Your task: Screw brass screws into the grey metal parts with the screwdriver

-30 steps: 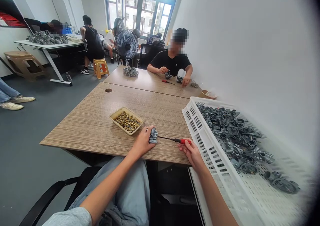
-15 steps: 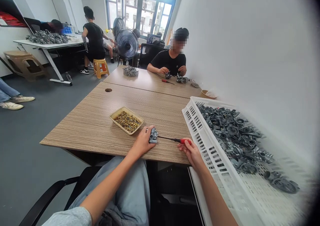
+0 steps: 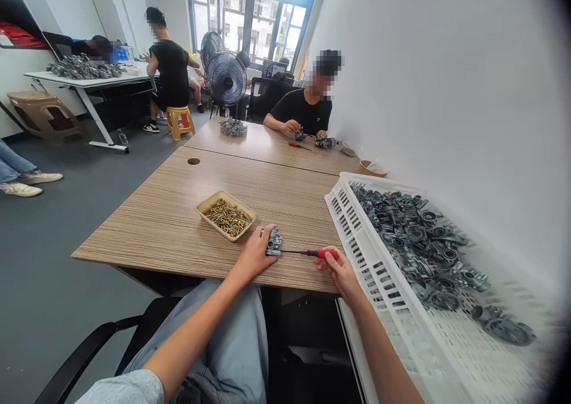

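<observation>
My left hand point(image 3: 257, 253) is closed around a small grey metal carburetor body point(image 3: 273, 242) and holds it against the wooden table point(image 3: 160, 213) near the front edge. In my right hand point(image 3: 338, 268) is a screwdriver point(image 3: 327, 253) with a red handle and a dark shaft. The shaft points left, and its tip meets the lower right side of the carburetor body; the exact contact point is too small to make out. Just behind my left hand stands a beige tray point(image 3: 206, 218) full of small brass-coloured parts.
A white plastic crate point(image 3: 357, 243) of grey metal castings point(image 3: 414, 231) stands close at my right, along the wall. Across the table a co-worker point(image 3: 307, 103) handles similar parts, near another red screwdriver point(image 3: 294, 145). A pile of small parts point(image 3: 233, 127) lies at the far left.
The screwdriver's tip has shifted down a little on the carburetor body, and my right hand has moved slightly left. My left hand has stayed put. The co-worker's hand has lowered toward the parts.
</observation>
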Demonstrator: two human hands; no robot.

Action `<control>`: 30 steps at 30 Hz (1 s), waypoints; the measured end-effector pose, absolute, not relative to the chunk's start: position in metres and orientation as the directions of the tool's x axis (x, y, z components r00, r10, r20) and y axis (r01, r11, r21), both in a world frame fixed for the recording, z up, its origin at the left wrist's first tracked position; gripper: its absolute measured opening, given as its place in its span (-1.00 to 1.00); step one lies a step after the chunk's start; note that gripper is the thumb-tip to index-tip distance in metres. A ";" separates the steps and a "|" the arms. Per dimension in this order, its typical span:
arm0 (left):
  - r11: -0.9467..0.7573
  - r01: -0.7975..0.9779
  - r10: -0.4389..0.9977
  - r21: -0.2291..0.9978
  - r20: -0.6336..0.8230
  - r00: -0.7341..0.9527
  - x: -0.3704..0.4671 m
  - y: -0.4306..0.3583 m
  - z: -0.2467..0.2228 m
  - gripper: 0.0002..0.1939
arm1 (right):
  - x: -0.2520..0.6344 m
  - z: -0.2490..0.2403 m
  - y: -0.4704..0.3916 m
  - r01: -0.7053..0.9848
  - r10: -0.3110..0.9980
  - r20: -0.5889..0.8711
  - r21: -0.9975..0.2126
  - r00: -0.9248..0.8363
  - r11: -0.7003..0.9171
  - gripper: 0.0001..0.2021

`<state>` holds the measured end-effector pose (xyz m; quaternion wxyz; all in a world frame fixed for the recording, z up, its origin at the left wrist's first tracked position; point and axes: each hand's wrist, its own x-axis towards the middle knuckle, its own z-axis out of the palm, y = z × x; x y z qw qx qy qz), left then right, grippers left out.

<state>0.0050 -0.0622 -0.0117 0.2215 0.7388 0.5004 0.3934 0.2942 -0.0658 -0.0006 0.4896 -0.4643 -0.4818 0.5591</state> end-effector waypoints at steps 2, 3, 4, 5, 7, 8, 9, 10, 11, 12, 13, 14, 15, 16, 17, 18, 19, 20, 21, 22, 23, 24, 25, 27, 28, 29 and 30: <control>-0.400 0.566 0.914 0.721 0.361 0.186 0.005 -0.063 -0.011 -0.12 | 0.294 -0.002 -0.065 -0.115 0.995 -0.048 -0.992 -0.082 -0.058 -0.64; -0.399 0.566 0.914 0.721 0.361 0.185 0.005 -0.063 -0.011 -0.12 | 0.295 -0.003 -0.065 -0.145 0.996 -0.052 -0.988 -0.066 -0.061 -0.64; -0.399 0.565 0.914 0.722 0.360 0.185 0.005 -0.063 -0.010 -0.12 | 0.297 -0.004 -0.064 -0.182 0.997 -0.058 -0.981 -0.044 -0.065 -0.63; -0.399 0.565 0.914 0.722 0.359 0.188 0.005 -0.063 -0.010 -0.12 | 0.298 -0.005 -0.063 -0.219 0.998 -0.063 -0.973 -0.022 -0.066 -0.62; -0.400 0.562 0.914 0.724 0.357 0.192 0.004 -0.063 -0.009 -0.12 | 0.301 -0.007 -0.061 -0.265 0.998 -0.066 -0.962 0.005 -0.063 -0.61; -0.402 0.560 0.914 0.725 0.357 0.193 0.004 -0.063 -0.009 -0.12 | 0.301 -0.007 -0.061 -0.270 0.998 -0.063 -0.961 0.009 -0.059 -0.61; -0.403 0.558 0.913 0.726 0.358 0.194 0.004 -0.063 -0.009 -0.13 | 0.301 -0.006 -0.061 -0.263 0.998 -0.059 -0.963 0.005 -0.056 -0.61; -0.402 0.556 0.914 0.727 0.358 0.192 0.004 -0.063 -0.009 -0.13 | 0.301 -0.006 -0.061 -0.245 0.998 -0.058 -0.968 -0.006 -0.058 -0.61; -0.400 0.556 0.915 0.729 0.357 0.189 0.004 -0.063 -0.009 -0.13 | 0.300 -0.005 -0.062 -0.222 0.998 -0.061 -0.973 -0.022 -0.064 -0.62; -0.397 0.557 0.916 0.730 0.356 0.187 0.004 -0.063 -0.009 -0.13 | 0.300 -0.004 -0.063 -0.203 0.997 -0.065 -0.977 -0.037 -0.071 -0.62; -0.395 0.558 0.917 0.730 0.354 0.185 0.004 -0.063 -0.009 -0.13 | 0.299 -0.003 -0.064 -0.191 0.997 -0.067 -0.979 -0.047 -0.075 -0.63; -0.393 0.559 0.917 0.730 0.354 0.184 0.004 -0.063 -0.009 -0.13 | 0.299 -0.003 -0.064 -0.186 0.996 -0.068 -0.980 -0.054 -0.077 -0.63; -0.393 0.559 0.917 0.730 0.353 0.184 0.004 -0.063 -0.009 -0.13 | 0.298 -0.003 -0.065 -0.187 0.996 -0.068 -0.979 -0.057 -0.078 -0.64; -0.394 0.558 0.917 0.731 0.354 0.185 0.004 -0.063 -0.010 -0.13 | 0.298 -0.003 -0.065 -0.192 0.996 -0.067 -0.978 -0.058 -0.077 -0.65; -0.396 0.555 0.916 0.732 0.354 0.187 0.004 -0.062 -0.010 -0.13 | 0.299 -0.004 -0.064 -0.196 0.996 -0.064 -0.978 -0.058 -0.074 -0.65; -0.397 0.554 0.916 0.732 0.354 0.189 0.004 -0.062 -0.010 -0.14 | 0.299 -0.004 -0.064 -0.198 0.996 -0.063 -0.977 -0.059 -0.074 -0.66; -0.398 0.554 0.916 0.731 0.354 0.190 0.004 -0.062 -0.010 -0.14 | 0.299 -0.005 -0.063 -0.203 0.996 -0.063 -0.977 -0.057 -0.073 -0.66; -0.399 0.555 0.915 0.730 0.355 0.191 0.004 -0.062 -0.010 -0.14 | 0.300 -0.006 -0.063 -0.213 0.997 -0.060 -0.975 -0.049 -0.069 -0.66; -0.401 0.557 0.914 0.727 0.358 0.192 0.004 -0.062 -0.010 -0.14 | 0.300 -0.007 -0.062 -0.229 0.998 -0.057 -0.971 -0.037 -0.064 -0.65; -0.404 0.559 0.913 0.724 0.361 0.192 0.005 -0.062 -0.010 -0.14 | 0.301 -0.008 -0.061 -0.249 0.998 -0.053 -0.967 -0.022 -0.057 -0.65; -0.406 0.560 0.912 0.722 0.363 0.193 0.005 -0.062 -0.010 -0.14 | 0.301 -0.008 -0.061 -0.269 0.999 -0.050 -0.962 -0.009 -0.051 -0.64; -0.407 0.559 0.911 0.723 0.365 0.192 0.005 -0.062 -0.010 -0.14 | 0.302 -0.009 -0.060 -0.281 0.999 -0.049 -0.959 -0.001 -0.047 -0.64; -0.407 0.556 0.911 0.724 0.364 0.193 0.005 -0.062 -0.011 -0.14 | 0.302 -0.009 -0.060 -0.282 0.999 -0.048 -0.958 -0.003 -0.047 -0.63; -0.404 0.551 0.913 0.730 0.361 0.192 0.004 -0.062 -0.011 -0.14 | 0.302 -0.009 -0.061 -0.248 0.998 -0.050 -0.967 -0.028 -0.056 -0.64; -0.402 0.549 0.914 0.732 0.360 0.190 0.004 -0.062 -0.011 -0.14 | 0.301 -0.009 -0.061 -0.224 0.998 -0.051 -0.973 -0.045 -0.060 -0.64; -0.401 0.549 0.914 0.733 0.359 0.189 0.004 -0.062 -0.011 -0.14 | 0.301 -0.009 -0.062 -0.205 0.997 -0.051 -0.977 -0.058 -0.062 -0.65; -0.401 0.550 0.914 0.732 0.360 0.188 0.004 -0.062 -0.011 -0.14 | 0.301 -0.009 -0.062 -0.193 0.997 -0.050 -0.979 -0.066 -0.062 -0.65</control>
